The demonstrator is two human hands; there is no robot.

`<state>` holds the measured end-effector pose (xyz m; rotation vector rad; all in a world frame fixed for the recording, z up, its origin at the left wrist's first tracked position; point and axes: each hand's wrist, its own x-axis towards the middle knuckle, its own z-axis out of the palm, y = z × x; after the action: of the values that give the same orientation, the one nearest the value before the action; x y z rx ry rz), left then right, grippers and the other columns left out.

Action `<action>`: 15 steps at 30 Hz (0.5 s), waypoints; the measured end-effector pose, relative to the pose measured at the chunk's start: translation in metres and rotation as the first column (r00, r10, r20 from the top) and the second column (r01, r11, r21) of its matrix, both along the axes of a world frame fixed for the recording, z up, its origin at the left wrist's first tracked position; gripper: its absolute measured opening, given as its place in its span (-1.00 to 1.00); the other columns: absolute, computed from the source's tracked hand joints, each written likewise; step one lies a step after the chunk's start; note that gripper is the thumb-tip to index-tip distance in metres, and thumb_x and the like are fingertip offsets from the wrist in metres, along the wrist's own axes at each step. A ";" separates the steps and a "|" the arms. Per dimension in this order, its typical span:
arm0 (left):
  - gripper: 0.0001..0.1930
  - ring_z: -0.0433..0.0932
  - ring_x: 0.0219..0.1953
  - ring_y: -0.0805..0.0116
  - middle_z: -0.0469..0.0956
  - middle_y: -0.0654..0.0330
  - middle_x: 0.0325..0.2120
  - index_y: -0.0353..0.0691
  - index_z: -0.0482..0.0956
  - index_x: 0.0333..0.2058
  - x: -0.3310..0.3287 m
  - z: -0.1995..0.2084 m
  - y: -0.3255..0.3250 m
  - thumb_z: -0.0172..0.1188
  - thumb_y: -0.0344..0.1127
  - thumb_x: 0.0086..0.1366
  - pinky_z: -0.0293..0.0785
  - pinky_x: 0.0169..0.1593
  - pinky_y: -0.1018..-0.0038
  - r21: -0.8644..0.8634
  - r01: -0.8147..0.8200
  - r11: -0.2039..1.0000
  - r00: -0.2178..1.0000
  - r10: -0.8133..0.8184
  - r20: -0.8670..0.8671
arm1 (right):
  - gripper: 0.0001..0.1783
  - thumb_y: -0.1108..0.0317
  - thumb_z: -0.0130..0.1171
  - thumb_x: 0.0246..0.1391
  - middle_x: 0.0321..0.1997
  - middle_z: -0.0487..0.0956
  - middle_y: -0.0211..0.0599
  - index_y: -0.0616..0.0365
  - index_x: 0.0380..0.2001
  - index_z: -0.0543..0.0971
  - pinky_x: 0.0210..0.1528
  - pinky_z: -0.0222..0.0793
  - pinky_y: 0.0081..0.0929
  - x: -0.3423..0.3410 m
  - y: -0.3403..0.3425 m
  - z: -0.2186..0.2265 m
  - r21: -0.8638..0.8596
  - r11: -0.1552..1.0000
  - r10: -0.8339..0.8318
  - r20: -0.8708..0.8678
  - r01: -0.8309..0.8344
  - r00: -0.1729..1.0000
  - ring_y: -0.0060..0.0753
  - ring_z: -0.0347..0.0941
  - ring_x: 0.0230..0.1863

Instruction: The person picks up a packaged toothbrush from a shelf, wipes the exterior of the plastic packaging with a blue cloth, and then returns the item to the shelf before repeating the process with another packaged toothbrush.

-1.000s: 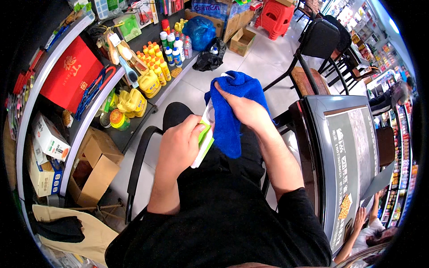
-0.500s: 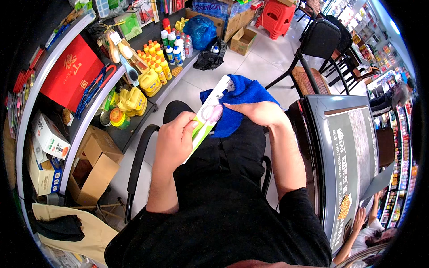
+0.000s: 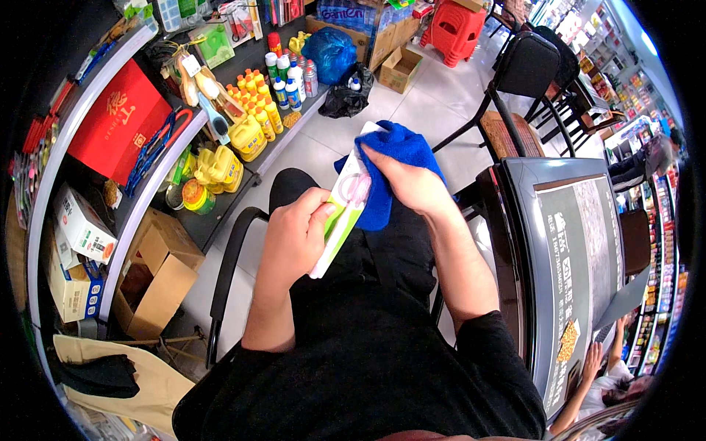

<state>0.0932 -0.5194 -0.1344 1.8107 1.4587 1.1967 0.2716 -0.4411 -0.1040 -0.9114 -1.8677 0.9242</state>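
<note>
My left hand (image 3: pixel 300 229) is wrapped round the lower part of a long, narrow box (image 3: pixel 351 192), white and green with a pink picture on its face. The box is tilted over my lap, its top end leaning away and to the right. A blue cloth (image 3: pixel 404 153) is bunched in my right hand (image 3: pixel 409 178), which presses it over the upper end and right edge of the box. My right thumb lies along the cloth near the box's face; the other fingers are hidden beneath cloth and hand.
Shelves at left hold yellow bottles (image 3: pixel 247 140), spray cans and a red box (image 3: pixel 118 121). Below them stands an open cardboard box (image 3: pixel 158 275). A grey-topped counter (image 3: pixel 515 191) is close on my right, with a black chair (image 3: pixel 526 66) beyond it. A co-worker's hand (image 3: pixel 590 363) rests at the counter.
My right hand has turned and moved the cloth up and left, so it now covers the top end of the box. The box has shifted slightly towards me.
</note>
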 end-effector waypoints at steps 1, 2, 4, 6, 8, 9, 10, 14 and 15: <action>-0.90 0.50 -0.50 -0.02 0.48 -0.06 -0.57 -0.29 0.46 -0.38 -0.001 -0.001 0.000 0.04 -0.39 0.17 0.36 -0.46 0.30 0.001 0.000 1.000 1.000 0.000 0.000 | -0.74 0.39 0.10 0.04 -0.29 0.57 -0.28 0.33 -0.22 0.49 -0.17 0.36 -0.57 0.001 -0.002 0.009 -0.207 0.977 0.041 -0.044 -0.049 0.998 -0.53 0.48 -0.24; -0.90 0.51 -0.51 -0.01 0.48 -0.06 -0.57 -0.30 0.46 -0.37 -0.003 -0.001 0.000 0.04 -0.39 0.17 0.36 -0.46 0.31 0.002 -0.008 1.000 1.000 0.008 0.016 | -0.72 0.43 0.10 0.02 -0.30 0.56 -0.30 0.32 -0.18 0.46 -0.16 0.35 -0.57 0.003 0.000 0.009 -0.140 0.988 0.068 -0.014 -0.069 0.998 -0.55 0.46 -0.24; -0.89 0.51 -0.51 -0.01 0.48 -0.07 -0.57 -0.30 0.46 -0.37 -0.005 -0.001 0.000 0.04 -0.39 0.17 0.37 -0.46 0.32 0.003 -0.015 1.000 0.999 0.015 0.034 | -0.71 0.46 0.11 0.00 -0.29 0.55 -0.30 0.32 -0.17 0.46 -0.16 0.35 -0.57 0.009 0.003 0.003 -0.127 0.986 0.106 -0.024 -0.109 0.994 -0.56 0.44 -0.24; -0.89 0.52 -0.50 -0.01 0.49 -0.07 -0.56 -0.31 0.46 -0.36 -0.006 0.001 0.001 0.04 -0.39 0.18 0.37 -0.46 0.33 -0.055 -0.012 0.998 0.999 0.014 0.038 | -0.67 0.54 0.14 -0.05 -0.27 0.54 -0.30 0.32 -0.14 0.44 -0.15 0.35 -0.57 0.014 0.001 0.008 -0.271 0.952 0.129 -0.071 -0.143 0.989 -0.58 0.42 -0.22; -0.89 0.52 -0.50 -0.01 0.49 -0.07 -0.56 -0.31 0.46 -0.36 -0.004 0.000 0.001 0.04 -0.39 0.18 0.37 -0.46 0.33 -0.045 -0.010 0.999 0.999 0.012 0.039 | -0.68 0.49 0.15 -0.04 -0.31 0.56 -0.29 0.30 -0.16 0.45 -0.19 0.37 -0.55 0.011 0.002 0.004 -0.239 0.966 0.071 -0.132 -0.101 0.989 -0.58 0.44 -0.27; -0.89 0.52 -0.49 -0.01 0.49 -0.07 -0.56 -0.31 0.45 -0.36 -0.002 0.000 0.001 0.05 -0.39 0.18 0.37 -0.46 0.34 -0.036 -0.009 0.999 0.999 0.011 0.040 | -0.70 0.44 0.17 -0.04 -0.36 0.57 -0.29 0.29 -0.18 0.47 -0.22 0.38 -0.52 0.009 0.002 0.001 -0.210 0.976 0.017 -0.193 -0.058 0.981 -0.57 0.45 -0.31; -0.89 0.52 -0.49 -0.01 0.49 -0.07 -0.56 -0.31 0.45 -0.36 -0.001 0.001 0.000 0.05 -0.39 0.18 0.37 -0.46 0.34 -0.036 -0.008 0.999 0.999 0.010 0.039 | -0.68 0.44 0.19 -0.06 -0.36 0.58 -0.31 0.28 -0.19 0.47 -0.26 0.39 -0.53 0.009 0.002 -0.003 -0.270 0.962 -0.024 -0.221 -0.037 0.975 -0.58 0.45 -0.34; -0.89 0.52 -0.49 -0.02 0.48 -0.07 -0.55 -0.31 0.45 -0.35 0.002 0.002 0.000 0.05 -0.39 0.19 0.37 -0.45 0.35 -0.032 -0.015 0.999 1.000 0.015 0.004 | -0.71 0.42 0.19 -0.05 -0.37 0.58 -0.32 0.27 -0.20 0.48 -0.29 0.39 -0.56 -0.005 0.001 -0.008 -0.299 0.948 -0.170 -0.188 0.108 0.967 -0.59 0.47 -0.36; -0.89 0.52 -0.49 -0.02 0.48 -0.07 -0.55 -0.31 0.45 -0.35 0.003 0.001 0.001 0.05 -0.39 0.19 0.38 -0.45 0.35 -0.006 -0.016 1.000 1.000 0.016 0.022 | -0.71 0.40 0.13 -0.02 -0.34 0.57 -0.24 0.23 -0.17 0.49 -0.23 0.37 -0.52 -0.004 0.003 -0.014 -0.079 0.987 -0.148 -0.101 0.140 0.984 -0.46 0.47 -0.30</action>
<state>0.0964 -0.5188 -0.1330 1.7797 1.4656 1.2155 0.2676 -0.4380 -0.1183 -1.0073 -1.6645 0.9370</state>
